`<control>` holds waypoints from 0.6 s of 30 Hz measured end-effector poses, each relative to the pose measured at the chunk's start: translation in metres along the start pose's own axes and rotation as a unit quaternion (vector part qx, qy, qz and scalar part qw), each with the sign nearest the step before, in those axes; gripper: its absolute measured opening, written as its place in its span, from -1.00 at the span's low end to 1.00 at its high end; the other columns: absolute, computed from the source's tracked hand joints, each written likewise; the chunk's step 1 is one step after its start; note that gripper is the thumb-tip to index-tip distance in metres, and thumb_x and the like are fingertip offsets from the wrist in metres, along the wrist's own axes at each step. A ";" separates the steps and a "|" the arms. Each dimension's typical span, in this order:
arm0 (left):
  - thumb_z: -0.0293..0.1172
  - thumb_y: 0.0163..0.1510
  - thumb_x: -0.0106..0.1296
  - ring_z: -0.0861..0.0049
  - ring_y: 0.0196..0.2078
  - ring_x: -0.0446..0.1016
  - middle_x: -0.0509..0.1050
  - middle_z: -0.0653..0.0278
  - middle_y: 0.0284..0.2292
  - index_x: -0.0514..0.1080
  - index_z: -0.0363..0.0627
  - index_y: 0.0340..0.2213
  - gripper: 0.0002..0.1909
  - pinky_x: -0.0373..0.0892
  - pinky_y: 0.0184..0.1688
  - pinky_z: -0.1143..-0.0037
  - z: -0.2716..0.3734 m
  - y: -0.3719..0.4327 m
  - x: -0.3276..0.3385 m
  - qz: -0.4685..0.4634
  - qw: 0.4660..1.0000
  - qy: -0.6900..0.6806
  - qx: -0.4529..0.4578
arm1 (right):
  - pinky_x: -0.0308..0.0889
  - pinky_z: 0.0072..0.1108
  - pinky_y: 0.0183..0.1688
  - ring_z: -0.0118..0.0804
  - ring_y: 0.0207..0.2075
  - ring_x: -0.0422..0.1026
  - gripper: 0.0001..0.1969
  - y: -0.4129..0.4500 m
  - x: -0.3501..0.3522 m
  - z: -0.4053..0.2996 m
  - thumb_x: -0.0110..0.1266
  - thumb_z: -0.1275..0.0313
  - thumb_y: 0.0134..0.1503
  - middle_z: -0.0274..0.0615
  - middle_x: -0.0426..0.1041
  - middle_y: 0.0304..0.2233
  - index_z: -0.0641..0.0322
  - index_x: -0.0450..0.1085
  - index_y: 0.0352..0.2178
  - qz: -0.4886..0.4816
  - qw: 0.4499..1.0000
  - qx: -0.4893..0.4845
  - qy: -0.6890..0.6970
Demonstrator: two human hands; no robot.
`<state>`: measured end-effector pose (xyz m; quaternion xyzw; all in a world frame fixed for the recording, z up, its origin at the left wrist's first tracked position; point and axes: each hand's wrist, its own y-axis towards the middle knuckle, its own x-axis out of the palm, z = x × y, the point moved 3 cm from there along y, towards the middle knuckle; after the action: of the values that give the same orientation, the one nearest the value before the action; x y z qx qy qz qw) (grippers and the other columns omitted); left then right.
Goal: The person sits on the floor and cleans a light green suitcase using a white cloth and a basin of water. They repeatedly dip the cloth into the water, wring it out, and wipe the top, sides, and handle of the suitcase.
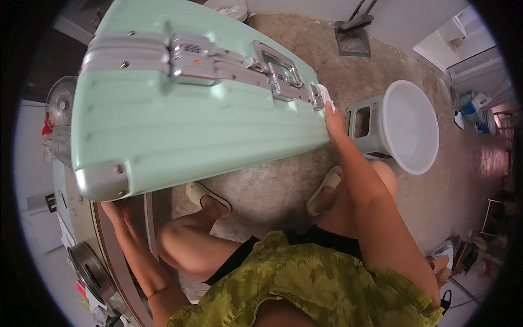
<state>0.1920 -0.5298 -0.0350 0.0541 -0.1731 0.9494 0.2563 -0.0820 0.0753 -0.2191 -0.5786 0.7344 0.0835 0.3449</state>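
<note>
A mint-green hard-shell suitcase [196, 118] with a silver metal frame, combination latches and a carry handle [280, 63] fills the upper left, tilted in front of me. Its left end looms nearest, with a metal corner guard [104, 180]. Under that corner, my left hand [114, 207] supports the suitcase; its fingers are hidden behind the shell. At the far right end, my right hand [336, 122] holds a white cloth or tissue [326, 97] against the suitcase's edge, beside the last metal fitting.
Right of the suitcase, a white plastic basin [412, 126] rests tilted in view on a grey plastic stool [369, 122]. A dustpan [353, 41] and broom [357, 22] stand by the wall. A round metal tin [92, 272] sits on the table at left, near a fan [61, 104].
</note>
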 end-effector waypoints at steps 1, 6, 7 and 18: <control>-0.15 0.18 -0.17 0.27 -0.09 0.40 0.37 0.17 -0.05 0.26 -0.13 0.05 -0.53 0.33 -0.03 0.31 0.003 -0.019 0.011 0.008 1.000 0.014 -0.009 | 0.25 -0.34 -0.03 0.02 -0.09 0.40 -0.33 0.006 0.006 0.005 -0.14 -0.06 0.16 0.18 0.43 -0.14 0.52 0.34 -0.12 -0.001 0.999 0.002 0.054; 0.06 0.18 -0.24 0.32 0.15 0.23 0.20 0.18 0.14 0.07 0.02 0.21 -0.35 0.12 0.16 0.29 0.036 -0.074 0.064 0.012 0.980 0.190 0.064 | 0.19 -0.39 0.03 -0.17 -0.04 0.34 -0.37 -0.010 0.022 0.010 -0.18 -0.01 0.21 0.02 0.38 -0.04 0.47 0.30 -0.04 -0.118 0.936 0.101 0.315; 0.06 0.18 -0.25 0.32 0.15 0.22 0.19 0.19 0.15 0.07 0.02 0.21 -0.35 0.11 0.16 0.30 0.043 -0.076 0.071 0.005 0.973 0.216 0.078 | 0.19 -0.40 0.03 -0.20 -0.04 0.33 -0.38 -0.021 0.019 -0.002 -0.16 -0.01 0.21 0.00 0.38 -0.05 0.45 0.30 -0.04 -0.118 0.927 0.114 0.337; -0.32 0.22 -0.26 0.30 0.22 0.14 0.27 0.16 0.12 0.30 -0.20 0.07 -0.57 0.04 0.22 0.38 0.065 -0.127 0.162 -0.082 0.700 0.505 0.499 | 0.23 -0.37 0.01 -0.14 -0.05 0.33 -0.45 -0.074 0.012 -0.045 -0.15 0.05 0.20 -0.07 0.35 -0.03 0.26 0.25 0.05 -0.257 0.784 0.187 0.532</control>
<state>0.1171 -0.3751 0.0953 -0.2995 0.4862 0.7569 0.3178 -0.0338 0.0193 -0.1721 -0.6231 0.6263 -0.4684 0.0091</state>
